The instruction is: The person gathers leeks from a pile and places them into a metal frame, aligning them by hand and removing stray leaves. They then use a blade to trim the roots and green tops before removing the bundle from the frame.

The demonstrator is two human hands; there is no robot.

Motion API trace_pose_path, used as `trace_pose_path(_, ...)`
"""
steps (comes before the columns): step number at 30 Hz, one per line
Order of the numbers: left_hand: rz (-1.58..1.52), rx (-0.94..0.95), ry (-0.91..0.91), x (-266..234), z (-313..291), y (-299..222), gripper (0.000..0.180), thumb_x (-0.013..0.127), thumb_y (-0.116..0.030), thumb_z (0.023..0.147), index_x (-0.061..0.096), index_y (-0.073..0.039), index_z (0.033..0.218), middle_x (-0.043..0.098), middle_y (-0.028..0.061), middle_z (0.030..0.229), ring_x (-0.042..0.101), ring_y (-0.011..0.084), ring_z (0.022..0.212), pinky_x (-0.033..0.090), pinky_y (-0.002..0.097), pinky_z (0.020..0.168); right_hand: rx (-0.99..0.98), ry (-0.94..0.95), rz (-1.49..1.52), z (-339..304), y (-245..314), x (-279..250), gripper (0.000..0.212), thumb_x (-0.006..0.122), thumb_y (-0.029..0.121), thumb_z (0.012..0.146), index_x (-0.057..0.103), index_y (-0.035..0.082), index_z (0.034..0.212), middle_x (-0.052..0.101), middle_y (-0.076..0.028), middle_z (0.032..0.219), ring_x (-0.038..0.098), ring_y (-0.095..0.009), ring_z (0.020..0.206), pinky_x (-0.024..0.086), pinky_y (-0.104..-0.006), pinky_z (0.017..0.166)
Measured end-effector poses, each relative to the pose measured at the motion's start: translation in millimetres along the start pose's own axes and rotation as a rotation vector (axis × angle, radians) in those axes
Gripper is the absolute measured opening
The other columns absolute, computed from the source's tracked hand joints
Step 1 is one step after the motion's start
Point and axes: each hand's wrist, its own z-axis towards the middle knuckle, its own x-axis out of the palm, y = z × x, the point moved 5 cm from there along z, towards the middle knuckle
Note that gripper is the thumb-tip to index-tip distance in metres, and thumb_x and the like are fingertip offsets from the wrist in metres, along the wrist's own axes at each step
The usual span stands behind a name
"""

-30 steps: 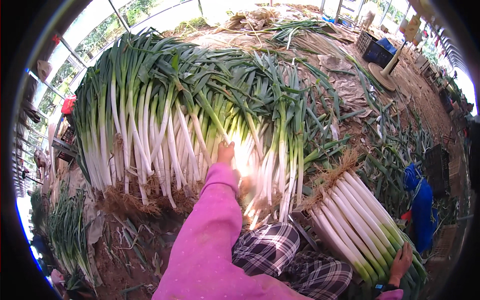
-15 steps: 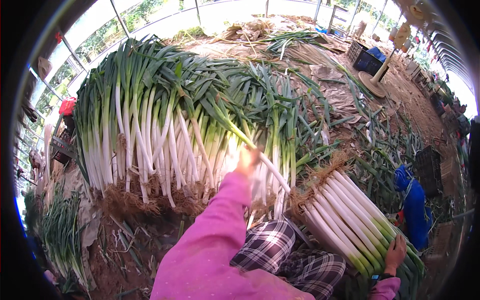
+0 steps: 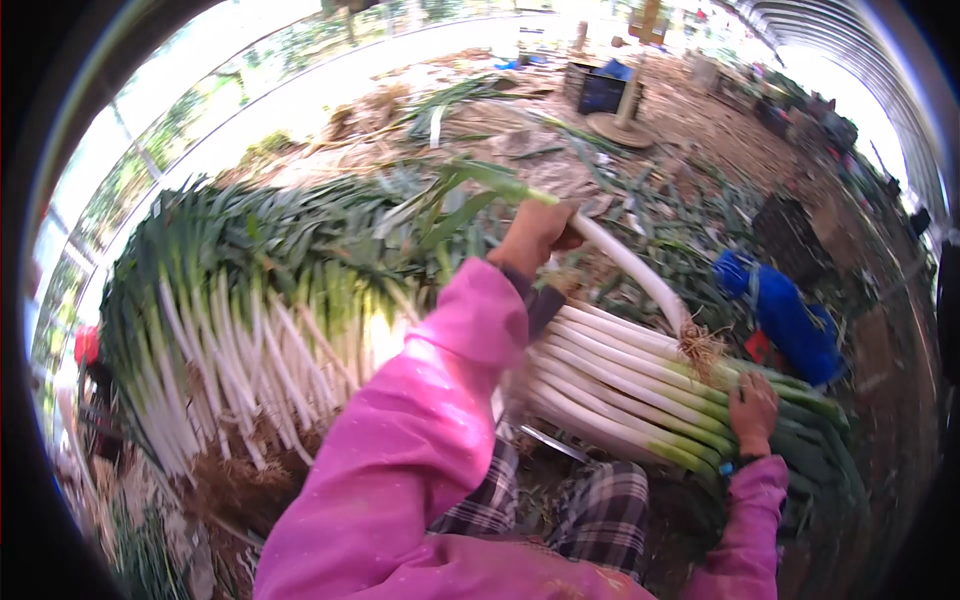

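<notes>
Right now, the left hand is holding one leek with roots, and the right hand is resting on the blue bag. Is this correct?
Not entirely. In the head view, the right hand rests on the row of leeks. The left hand does hold one leek with roots.

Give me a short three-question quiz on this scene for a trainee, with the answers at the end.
1. Multiple choice: What does the left hand hold? A, nothing; B, one leek; C, a whole bunch of leeks.
2. True or false: The right hand is lifted clear of the stacked leeks.
3. Fill in: In the picture, the blue bundle lies to the ____ of the large leek heap.

Key: 1, B. 2, false; it rests on them. 3, right.
</notes>
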Motion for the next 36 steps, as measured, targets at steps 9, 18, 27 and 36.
trace_pose_path(9,1.076,0.453,0.839,223,-46,-12,0.030,0.064,-0.020,0.088,0.058,0.000,0.110,0.067,0.0162,0.093,0.068,0.0254,0.080,0.058,0.0385,0.073,0.050,-0.019,0.057,-1,4,-5,0.044,0.057,0.034,0.085,0.060,0.012,0.123,0.056,-0.013,0.130,0.045,-0.030,0.126,0.032,-0.0439,0.106)
trace_pose_path(18,1.634,0.729,0.809,211,-16,172,0.040,0.055,-0.017,0.090,0.056,-0.029,0.128,0.065,0.0108,0.092,0.066,0.0298,0.085,0.052,0.0417,0.074,0.012,-0.092,0.143,-9,9,-12,0.042,0.064,0.030,0.080,0.064,0.009,0.117,0.056,-0.012,0.120,0.050,-0.030,0.116,0.038,-0.0440,0.099)
trace_pose_path(27,0.956,0.715,0.656,234,-33,224,0.046,0.056,-0.006,0.082,0.063,-0.026,0.123,0.059,0.0133,0.088,0.058,0.0322,0.082,0.047,0.0411,0.074,0.019,-0.103,0.099,-10,2,-20,0.040,0.066,0.027,0.077,0.065,0.008,0.113,0.056,-0.013,0.116,0.052,-0.030,0.112,0.040,-0.0438,0.096)
trace_pose_path(36,1.121,0.440,0.695,146,12,234,0.030,0.052,-0.026,0.092,0.065,-0.019,0.118,0.065,0.0180,0.105,0.061,0.0358,0.096,0.048,0.0423,0.087,0.006,-0.078,0.131,-7,10,-20,0.041,0.065,0.028,0.079,0.064,0.008,0.114,0.058,-0.014,0.119,0.051,-0.031,0.117,0.038,-0.0456,0.100)
